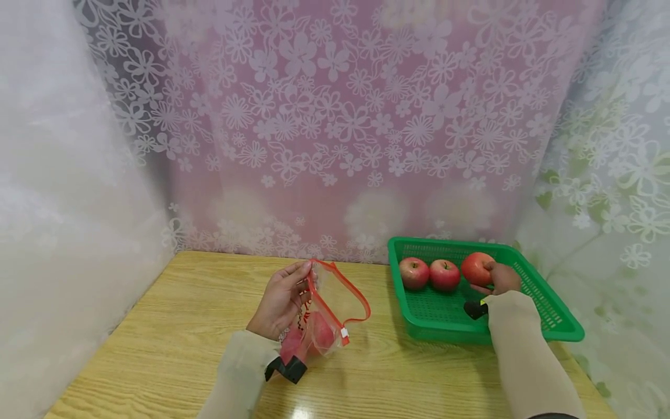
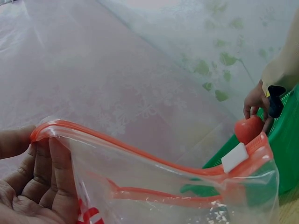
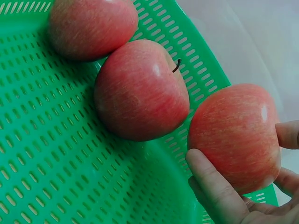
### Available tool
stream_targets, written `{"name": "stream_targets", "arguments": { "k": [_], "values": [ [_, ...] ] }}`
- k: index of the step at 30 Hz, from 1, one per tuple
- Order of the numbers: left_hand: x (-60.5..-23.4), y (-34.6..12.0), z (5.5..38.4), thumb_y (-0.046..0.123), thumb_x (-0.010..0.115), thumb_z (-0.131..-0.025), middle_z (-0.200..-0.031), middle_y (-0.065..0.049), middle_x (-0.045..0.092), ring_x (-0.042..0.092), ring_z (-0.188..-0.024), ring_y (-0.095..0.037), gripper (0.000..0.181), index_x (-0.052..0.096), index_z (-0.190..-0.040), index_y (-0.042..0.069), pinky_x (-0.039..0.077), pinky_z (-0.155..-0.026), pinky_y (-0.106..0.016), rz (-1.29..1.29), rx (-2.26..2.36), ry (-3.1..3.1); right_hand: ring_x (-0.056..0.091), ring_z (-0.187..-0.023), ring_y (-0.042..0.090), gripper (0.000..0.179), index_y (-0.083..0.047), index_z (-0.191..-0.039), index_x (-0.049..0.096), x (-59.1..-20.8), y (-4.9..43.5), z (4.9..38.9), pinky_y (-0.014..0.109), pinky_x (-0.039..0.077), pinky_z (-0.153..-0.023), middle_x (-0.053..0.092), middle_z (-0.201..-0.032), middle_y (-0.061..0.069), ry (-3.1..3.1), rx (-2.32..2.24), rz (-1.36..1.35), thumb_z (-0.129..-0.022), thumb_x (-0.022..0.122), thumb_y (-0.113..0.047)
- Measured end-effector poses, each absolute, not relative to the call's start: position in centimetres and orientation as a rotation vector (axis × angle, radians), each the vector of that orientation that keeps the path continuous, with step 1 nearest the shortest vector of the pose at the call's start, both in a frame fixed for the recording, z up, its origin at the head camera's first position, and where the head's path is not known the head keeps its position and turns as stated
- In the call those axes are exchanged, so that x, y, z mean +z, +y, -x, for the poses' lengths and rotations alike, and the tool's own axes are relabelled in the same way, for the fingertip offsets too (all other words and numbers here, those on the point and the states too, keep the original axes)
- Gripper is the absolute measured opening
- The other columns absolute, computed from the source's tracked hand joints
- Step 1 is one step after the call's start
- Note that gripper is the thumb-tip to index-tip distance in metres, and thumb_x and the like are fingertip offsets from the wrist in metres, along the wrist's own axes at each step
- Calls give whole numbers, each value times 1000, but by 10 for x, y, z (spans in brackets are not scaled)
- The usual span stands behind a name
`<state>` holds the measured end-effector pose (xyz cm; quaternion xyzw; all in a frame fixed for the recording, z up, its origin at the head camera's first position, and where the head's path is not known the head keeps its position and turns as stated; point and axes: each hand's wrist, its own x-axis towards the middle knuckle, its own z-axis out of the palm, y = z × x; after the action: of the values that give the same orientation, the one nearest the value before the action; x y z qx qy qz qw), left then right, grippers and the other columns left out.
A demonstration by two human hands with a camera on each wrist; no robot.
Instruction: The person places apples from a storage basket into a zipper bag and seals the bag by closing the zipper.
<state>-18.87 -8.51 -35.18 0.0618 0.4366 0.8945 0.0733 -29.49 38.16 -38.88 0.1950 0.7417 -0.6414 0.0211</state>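
Observation:
My left hand [image 1: 281, 299] pinches the red-trimmed rim of a clear zip bag [image 2: 140, 163] between thumb and fingers, and the bag's mouth gapes wide. A white slider [image 2: 235, 157] sits at one end of its zip. Through the plastic, red apples [image 1: 320, 331] show low in the bag, by the tabletop. Over at the green basket [image 1: 431, 326], my right hand [image 1: 505, 278] grips an apple [image 3: 236, 137], with thumb and fingers round its sides. Two more apples, one in the middle [image 3: 142, 91] and one at the far left [image 1: 414, 273], lie in the basket along its back wall.
The basket stands at the right of a wooden table [image 1: 183, 326], near its back edge. Pink flowered curtain [image 1: 335, 116] hangs behind the table, and pale sheeting [image 1: 617, 233] closes the right side. Black wrist mounts [image 1: 287, 369] are strapped at both sleeves.

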Motion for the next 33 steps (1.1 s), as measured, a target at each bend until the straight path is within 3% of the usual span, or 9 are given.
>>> {"name": "stream_targets", "arguments": {
  "k": [2,5,17,26,33],
  "values": [
    [-352,-85,188,13,53,-100,-75,0,67,63,-65,-9,21,69,-88,11,53,-59,-19,-178,2688,1314,22,-141,39,62,-1,-153,16,-389,382,295,31,57,-78,10,-158,21,2296,-1992,-593,-99,42,-18],
    [-352,-85,189,13,53,-100,-75,0,67,62,-65,-9,21,69,-88,11,53,-58,-19,-171,2691,1321,16,-145,33,68,-11,-156,5,-387,378,294,35,56,-83,2,-161,9,2030,-2257,-755,-99,39,-27],
    [-353,-84,189,12,52,-101,-75,0,68,62,-64,-8,24,70,-85,12,53,-57,-19,-160,2695,1322,12,-146,29,69,-16,-156,2,-376,369,284,38,55,-86,0,-162,4,1965,-2298,-706,-100,41,-23],
    [-354,-84,188,12,50,-102,-75,1,68,62,-65,-7,27,70,-84,13,52,-58,-18,-200,2691,1313,34,-130,28,70,-15,-156,3,-370,367,280,40,52,-90,3,-160,9,1989,-2284,-597,-100,44,-26],
    [-354,-83,189,10,49,-102,-74,1,67,62,-64,-8,28,71,-84,13,53,-58,-18,-197,2697,1299,45,-112,20,70,-15,-156,3,-363,363,275,40,55,-85,8,-158,9,1959,-2309,-540,-101,45,-26]
  ]
}}
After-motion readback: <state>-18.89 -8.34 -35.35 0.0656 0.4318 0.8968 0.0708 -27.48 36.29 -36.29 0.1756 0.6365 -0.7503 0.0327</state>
